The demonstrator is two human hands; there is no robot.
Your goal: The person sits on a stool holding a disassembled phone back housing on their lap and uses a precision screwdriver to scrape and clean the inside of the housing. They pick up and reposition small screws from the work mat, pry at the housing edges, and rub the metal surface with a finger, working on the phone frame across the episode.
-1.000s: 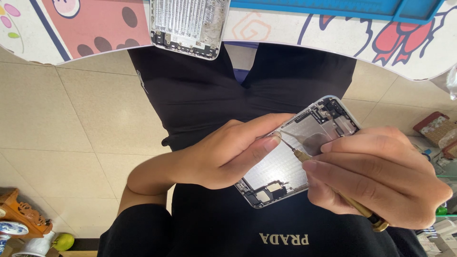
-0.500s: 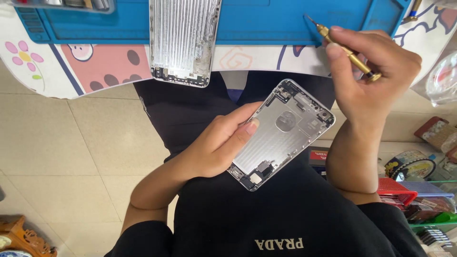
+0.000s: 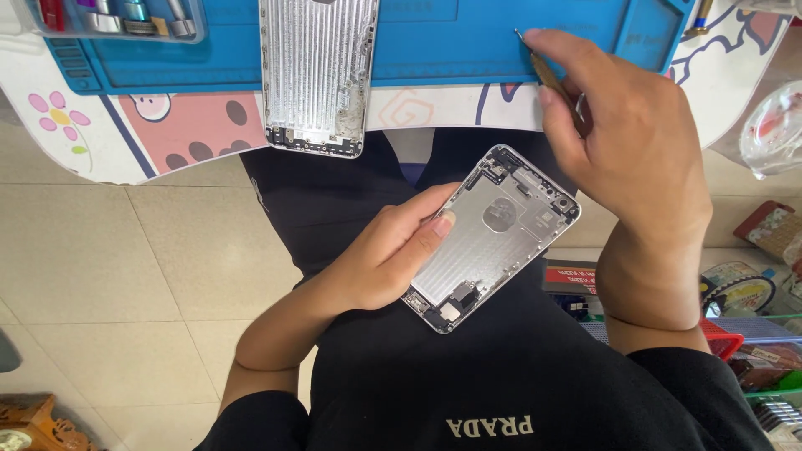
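My left hand (image 3: 380,250) holds an opened silver phone housing (image 3: 493,238) over my lap, inner side up, thumb resting on its bare metal. My right hand (image 3: 622,134) is raised to the table edge and grips a thin brass-handled screwdriver (image 3: 547,71), its tip over the blue work mat (image 3: 468,38). A second silver phone back shell (image 3: 317,75) lies on the mat and overhangs the table edge.
A tray of tools (image 3: 117,17) sits at the mat's far left. The table has a cartoon-printed cover (image 3: 167,125). Boxes and packets (image 3: 752,292) crowd the floor at right. Tiled floor (image 3: 125,284) lies at left.
My right hand lifted the screwdriver away from the phone housing up to the blue mat. My left hand kept the housing, now lower over my lap.
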